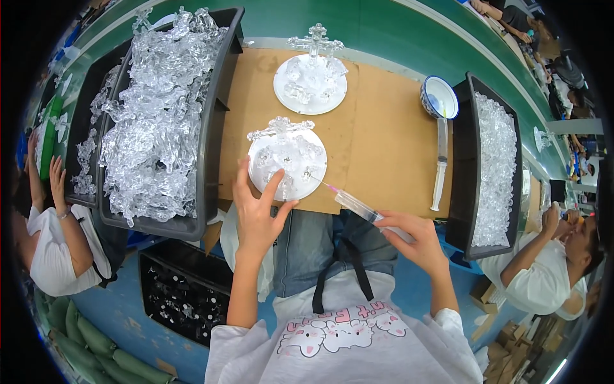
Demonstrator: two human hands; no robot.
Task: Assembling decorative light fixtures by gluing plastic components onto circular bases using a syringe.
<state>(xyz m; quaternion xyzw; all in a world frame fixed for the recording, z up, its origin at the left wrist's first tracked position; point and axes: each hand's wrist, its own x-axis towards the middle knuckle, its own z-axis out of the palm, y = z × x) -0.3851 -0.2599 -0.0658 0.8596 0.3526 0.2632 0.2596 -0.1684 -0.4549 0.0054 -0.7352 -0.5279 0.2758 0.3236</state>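
My right hand (414, 238) grips a clear syringe (357, 206) by its barrel. The syringe's pink-based needle reaches over the right part of a round white plate (261, 178) that carries several clear plastic pieces. My left hand (256, 217) is open, fingers spread, at the near left edge of this plate. Its fingertips rest on or by the rim and the clear pieces. A clear cross-shaped piece (281, 127) lies along the plate's far edge. Farther back, a second white plate (282, 96) bears similar clear pieces and an upright clear cross (316, 40).
Tan cardboard (384, 147) covers the work surface. On the left a black crate (220, 77) is heaped with clear parts; on the right another bin (470, 160) holds small clear pieces. A blue-and-white bowl (455, 96) and second syringe (441, 157) are near it. People work on both sides.
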